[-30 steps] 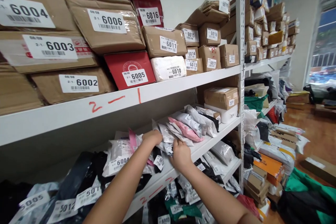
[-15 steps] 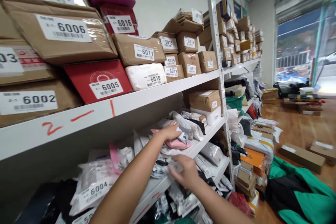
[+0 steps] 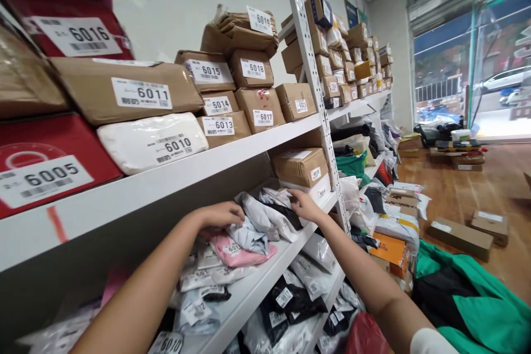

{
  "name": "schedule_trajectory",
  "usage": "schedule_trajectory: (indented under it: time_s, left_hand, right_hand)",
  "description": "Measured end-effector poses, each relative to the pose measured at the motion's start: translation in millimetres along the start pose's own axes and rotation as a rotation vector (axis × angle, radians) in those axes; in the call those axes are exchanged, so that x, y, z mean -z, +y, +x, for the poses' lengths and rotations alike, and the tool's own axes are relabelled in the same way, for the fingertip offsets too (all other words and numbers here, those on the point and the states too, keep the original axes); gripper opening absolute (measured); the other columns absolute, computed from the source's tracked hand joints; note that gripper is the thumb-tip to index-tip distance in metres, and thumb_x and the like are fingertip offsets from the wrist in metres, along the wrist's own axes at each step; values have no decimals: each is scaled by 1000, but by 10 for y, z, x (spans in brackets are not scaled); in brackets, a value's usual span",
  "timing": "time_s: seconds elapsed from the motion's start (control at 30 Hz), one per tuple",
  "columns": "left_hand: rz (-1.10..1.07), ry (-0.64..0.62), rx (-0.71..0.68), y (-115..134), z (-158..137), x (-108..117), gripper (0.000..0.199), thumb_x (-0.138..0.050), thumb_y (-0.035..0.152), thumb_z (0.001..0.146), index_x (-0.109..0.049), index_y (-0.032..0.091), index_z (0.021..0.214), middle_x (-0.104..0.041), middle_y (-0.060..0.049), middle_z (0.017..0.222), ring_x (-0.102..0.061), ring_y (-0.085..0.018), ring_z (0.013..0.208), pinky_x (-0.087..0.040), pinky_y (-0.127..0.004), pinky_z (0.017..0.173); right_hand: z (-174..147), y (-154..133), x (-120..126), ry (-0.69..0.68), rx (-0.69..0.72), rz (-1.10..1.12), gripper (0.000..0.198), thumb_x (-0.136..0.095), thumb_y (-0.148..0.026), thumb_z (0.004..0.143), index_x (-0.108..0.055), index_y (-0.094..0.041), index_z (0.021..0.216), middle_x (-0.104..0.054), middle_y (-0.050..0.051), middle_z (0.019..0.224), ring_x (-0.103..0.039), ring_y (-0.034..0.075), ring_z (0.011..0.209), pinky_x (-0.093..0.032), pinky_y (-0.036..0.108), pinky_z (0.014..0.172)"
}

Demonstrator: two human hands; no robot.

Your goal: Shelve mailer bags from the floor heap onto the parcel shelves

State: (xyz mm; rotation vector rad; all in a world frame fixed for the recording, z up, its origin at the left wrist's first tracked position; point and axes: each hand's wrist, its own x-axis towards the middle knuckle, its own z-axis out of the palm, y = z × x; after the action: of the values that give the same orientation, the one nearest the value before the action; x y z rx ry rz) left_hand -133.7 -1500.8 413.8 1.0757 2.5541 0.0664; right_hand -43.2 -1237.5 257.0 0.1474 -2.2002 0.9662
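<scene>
Head view: left hand (image 3: 222, 214) laid at the left end of the pale blue-grey bag (image 3: 250, 237), fingers curled, spread narrow; cannot tell if pinching or just resting. Right hand (image 3: 305, 204) bent in at the right end of the crumpled pale bag (image 3: 276, 197), also narrow; cannot tell if gripped. Bags on the middle shelf (image 3: 274, 272), with white bag (image 3: 265, 217) and black bag (image 3: 290, 213) slanted between both grips. To do well, probably: part bags gently, pinch by edges, tilt one at a time, keep labels outward. Avoid tugging; film likely slippery, apt to drag neighbours over the lip.

Containers: pink bag (image 3: 232, 250) just below left grip, partly under the blue-grey one, label not fully legible. Brown box (image 3: 296, 168) just behind right grip, shut, stacked on white box (image 3: 322, 192). Closed cartons on upper shelf (image 3: 249, 148), above both grips. Contents hidden throughout.
</scene>
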Motion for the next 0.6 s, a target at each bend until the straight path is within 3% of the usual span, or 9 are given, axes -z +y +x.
schedule_trajectory:
  time_s: [0.07,0.17,0.3,0.43,0.6]
  left_hand:
    - [-56,-56,45,0,71,68,44,-57,53,56,-66,16,78,-56,-2,73,-49,-17,66,-37,-28,57]
    - [-10,10,107,36,177,89,38,-63,53,53,-54,18,63,-48,1,59,-42,-14,58,-31,-27,54]
    - [22,79,191,8,238,19,30,-68,33,45,-58,17,69,-57,0,68,-47,-17,66,-34,-26,56]
    - [-136,88,197,-154,158,-92,37,-66,42,53,-67,15,79,-58,0,67,-49,-16,67,-38,-25,60]
    - [-258,112,275,-139,55,-51,43,-69,46,54,-65,16,84,-67,-4,76,-60,-21,77,-47,-28,64]
  right_hand:
    - [153,49,6,-107,45,-42,55,-66,-17,76,-55,-9,129,-69,15,114,-63,24,97,-50,36,87]
    - [261,94,50,-178,102,-63,53,-74,-28,75,-60,-11,123,-70,13,106,-61,26,97,-48,36,86]
    - [243,102,77,-215,171,-207,41,-62,-45,88,-64,-14,115,-69,13,107,-56,27,103,-44,37,89]
    - [160,117,14,-174,190,-307,49,-47,-55,95,-62,-15,121,-69,13,107,-53,30,107,-43,40,87]
    - [178,88,-23,-144,42,-294,45,-54,-57,91,-67,-19,110,-71,11,100,-54,30,103,-44,39,83]
